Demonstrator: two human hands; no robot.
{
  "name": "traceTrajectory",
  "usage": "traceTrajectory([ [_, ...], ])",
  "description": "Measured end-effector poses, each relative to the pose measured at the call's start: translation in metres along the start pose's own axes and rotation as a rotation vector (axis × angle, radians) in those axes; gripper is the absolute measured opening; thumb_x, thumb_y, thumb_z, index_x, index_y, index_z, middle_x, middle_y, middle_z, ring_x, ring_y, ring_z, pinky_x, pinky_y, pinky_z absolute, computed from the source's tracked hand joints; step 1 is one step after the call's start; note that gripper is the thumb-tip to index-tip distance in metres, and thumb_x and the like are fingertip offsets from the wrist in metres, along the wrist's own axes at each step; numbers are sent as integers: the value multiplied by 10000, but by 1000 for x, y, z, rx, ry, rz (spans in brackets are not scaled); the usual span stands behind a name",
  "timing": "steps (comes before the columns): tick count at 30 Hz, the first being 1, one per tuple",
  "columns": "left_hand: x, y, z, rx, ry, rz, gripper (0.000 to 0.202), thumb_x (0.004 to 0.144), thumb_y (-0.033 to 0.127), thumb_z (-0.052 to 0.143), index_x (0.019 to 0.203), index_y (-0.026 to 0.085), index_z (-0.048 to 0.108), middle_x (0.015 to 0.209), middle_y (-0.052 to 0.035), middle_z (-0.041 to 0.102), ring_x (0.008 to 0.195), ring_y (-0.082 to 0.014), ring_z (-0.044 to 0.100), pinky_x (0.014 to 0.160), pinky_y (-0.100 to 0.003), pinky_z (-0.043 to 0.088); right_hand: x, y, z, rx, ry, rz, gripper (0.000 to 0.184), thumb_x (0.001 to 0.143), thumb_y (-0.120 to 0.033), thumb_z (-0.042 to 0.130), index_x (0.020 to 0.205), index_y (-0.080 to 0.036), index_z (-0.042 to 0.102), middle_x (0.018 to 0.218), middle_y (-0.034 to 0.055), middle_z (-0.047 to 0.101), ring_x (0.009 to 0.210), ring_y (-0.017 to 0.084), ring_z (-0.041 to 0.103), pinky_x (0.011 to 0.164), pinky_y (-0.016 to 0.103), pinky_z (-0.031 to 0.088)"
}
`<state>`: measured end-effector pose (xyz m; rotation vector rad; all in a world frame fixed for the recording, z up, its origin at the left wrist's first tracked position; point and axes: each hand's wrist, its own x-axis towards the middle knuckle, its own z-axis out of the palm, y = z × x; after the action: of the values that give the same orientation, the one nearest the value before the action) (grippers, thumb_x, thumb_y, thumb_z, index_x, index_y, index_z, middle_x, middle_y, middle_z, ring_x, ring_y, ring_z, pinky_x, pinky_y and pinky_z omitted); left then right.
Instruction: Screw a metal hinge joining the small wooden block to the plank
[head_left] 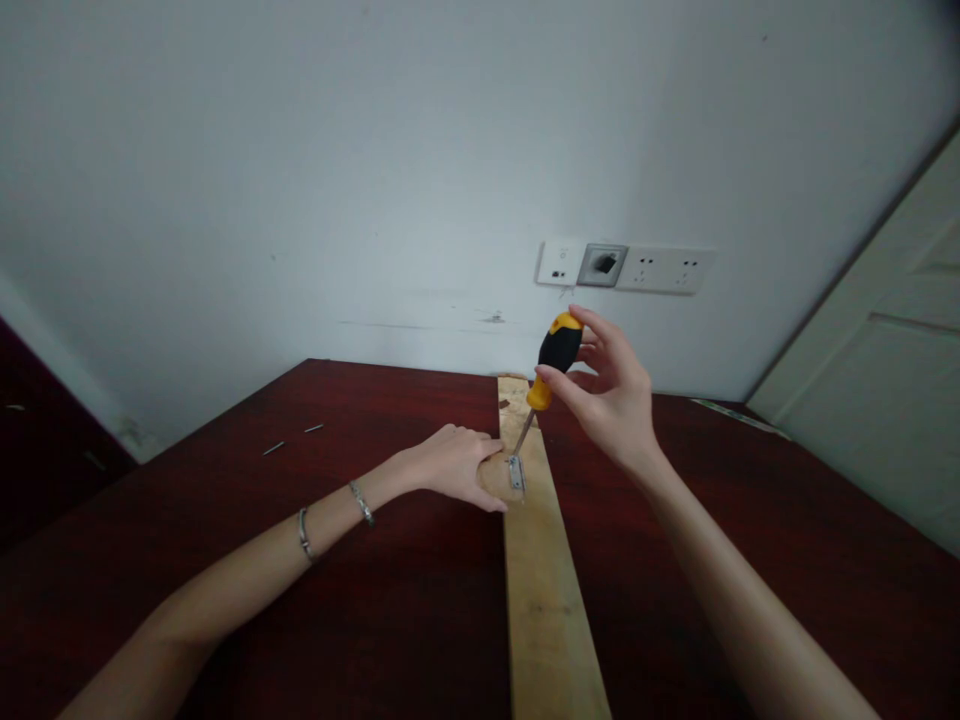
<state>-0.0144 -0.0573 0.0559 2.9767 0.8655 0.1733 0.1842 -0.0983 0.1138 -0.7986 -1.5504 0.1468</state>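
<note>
A long pale wooden plank (544, 580) lies on a dark red table (360, 600), running away from me. A small metal bracket (516, 471) sits on the plank. My right hand (615, 400) grips the yellow and black handle of a screwdriver (551, 365), its tip resting on the bracket. My left hand (454, 465) lies beside the bracket with thumb and fingers pressed on the plank's left edge, steadying it. Two bracelets circle my left wrist.
Two small nails or screws (292, 438) lie on the table's far left. A grey wall stands behind the table with a row of sockets (626, 266). A pale door (877, 390) is at the right. A thin strip (739, 415) lies at the table's far right edge.
</note>
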Motion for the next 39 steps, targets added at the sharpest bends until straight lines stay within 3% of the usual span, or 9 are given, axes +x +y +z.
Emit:
traceTrajectory([
  [39, 0, -2, 3, -2, 9, 19, 641, 636, 704, 645, 1027, 198, 584, 917, -58, 680, 805, -245, 657, 631, -292, 422, -1, 7, -3, -112, -45, -19, 629, 809, -356, 637, 1394, -310, 410, 1260, 81, 562, 871, 182, 617, 596, 283, 581],
])
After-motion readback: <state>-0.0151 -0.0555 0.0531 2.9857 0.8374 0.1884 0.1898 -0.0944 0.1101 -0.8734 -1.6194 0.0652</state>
